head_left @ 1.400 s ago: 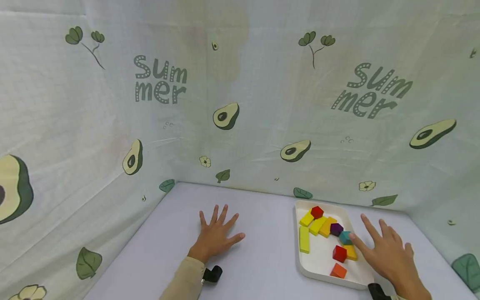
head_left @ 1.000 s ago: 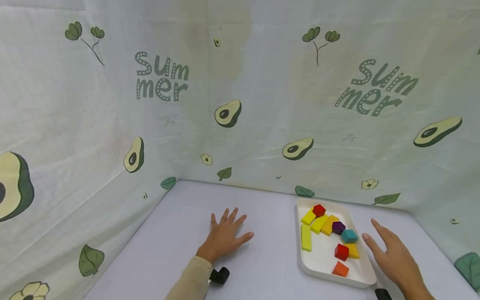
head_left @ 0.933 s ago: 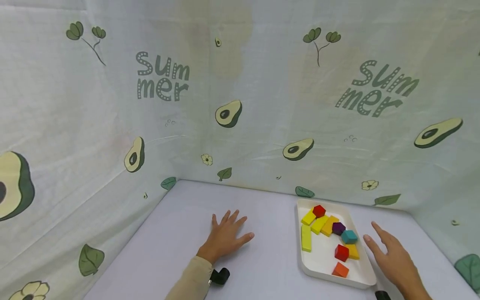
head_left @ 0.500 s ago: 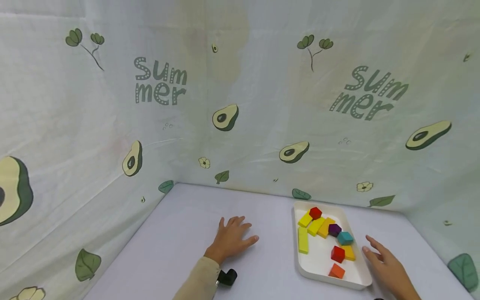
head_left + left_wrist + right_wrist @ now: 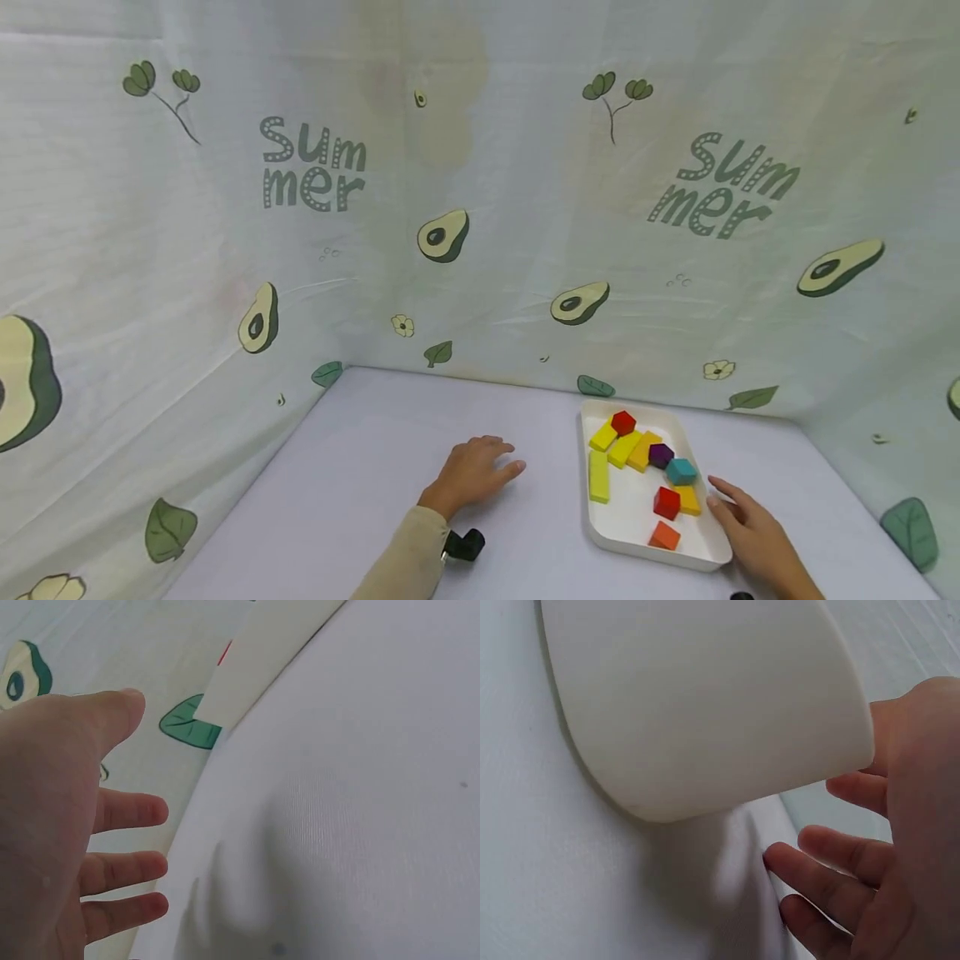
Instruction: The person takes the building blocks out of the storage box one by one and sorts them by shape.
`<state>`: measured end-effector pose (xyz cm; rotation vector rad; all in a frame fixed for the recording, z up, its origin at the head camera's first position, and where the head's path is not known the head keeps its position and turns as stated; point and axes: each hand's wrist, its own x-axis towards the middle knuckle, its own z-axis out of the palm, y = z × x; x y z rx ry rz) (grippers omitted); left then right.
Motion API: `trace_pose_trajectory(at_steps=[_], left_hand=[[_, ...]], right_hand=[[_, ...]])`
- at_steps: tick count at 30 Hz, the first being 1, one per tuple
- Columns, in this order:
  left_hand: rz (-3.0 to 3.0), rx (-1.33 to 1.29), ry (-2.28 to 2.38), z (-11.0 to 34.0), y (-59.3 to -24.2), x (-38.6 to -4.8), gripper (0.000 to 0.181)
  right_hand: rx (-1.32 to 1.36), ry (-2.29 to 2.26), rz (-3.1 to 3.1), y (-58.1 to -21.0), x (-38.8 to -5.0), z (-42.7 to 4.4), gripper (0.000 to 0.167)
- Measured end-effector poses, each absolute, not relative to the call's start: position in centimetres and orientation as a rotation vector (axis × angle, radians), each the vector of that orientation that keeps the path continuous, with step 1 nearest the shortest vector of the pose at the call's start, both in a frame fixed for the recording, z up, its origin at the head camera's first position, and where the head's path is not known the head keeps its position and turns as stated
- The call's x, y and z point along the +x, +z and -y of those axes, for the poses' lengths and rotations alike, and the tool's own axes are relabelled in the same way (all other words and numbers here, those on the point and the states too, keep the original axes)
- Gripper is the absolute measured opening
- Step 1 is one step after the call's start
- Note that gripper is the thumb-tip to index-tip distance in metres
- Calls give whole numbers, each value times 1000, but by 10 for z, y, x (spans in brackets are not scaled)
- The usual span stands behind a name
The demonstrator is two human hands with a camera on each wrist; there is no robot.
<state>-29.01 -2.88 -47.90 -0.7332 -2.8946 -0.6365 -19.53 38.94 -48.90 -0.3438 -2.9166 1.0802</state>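
Note:
A white tray (image 5: 656,550) on the right of the table holds several coloured blocks. The right hand (image 5: 757,537) is beside the tray's right wall, thumb and index fingertip close to the rim in the head view. In the right wrist view the tray (image 5: 705,697) covers part of the right hand (image 5: 885,840), whose other fingers are loosely bent and hold nothing; contact with the wall is unclear. The left hand (image 5: 472,473) is left of the tray, over the table, fingers relaxed. Its thumb and fingers stand apart in the left wrist view of the left hand (image 5: 67,817), holding nothing.
Inside the tray lie yellow blocks (image 5: 598,477), a purple block (image 5: 661,455), a teal block (image 5: 681,472), red blocks (image 5: 667,502) and an orange block (image 5: 664,535). A printed curtain (image 5: 510,208) stands behind and beside the white table (image 5: 360,467).
The right hand has left its place over the tray's right edge and lowered to the tray's side. The left hand has shifted right, its fingers less spread. The blocks keep their places in the tray.

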Motion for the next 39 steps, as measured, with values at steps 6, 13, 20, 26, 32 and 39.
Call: trace_pose_trajectory(at_steps=[6,13,20,26,32,39], left_hand=[[2894,-725,-739,24,-477,-292,55],[2870,-696,-875,12,-473,-299,53],[2882,-688,-1062,0,-472,-305,49],[2895,-654,-1309,-15,-467,-312,42],[2884,-680,-1535,-33,-460,-319,38],[2892,-725,-1700,-46,-452,-322,37]], right_hand=[[-307,1039,2939,-489,-196,-386,76],[-312,1086,2934,-489,-194,-386,66],[-311,1134,2970,-490,-193,-386,69],[-299,1128,3020,-490,-196,-385,79],[-315,1102,3030,-491,-196,-390,82],[-300,1129,3033,-494,-196,-388,84]])
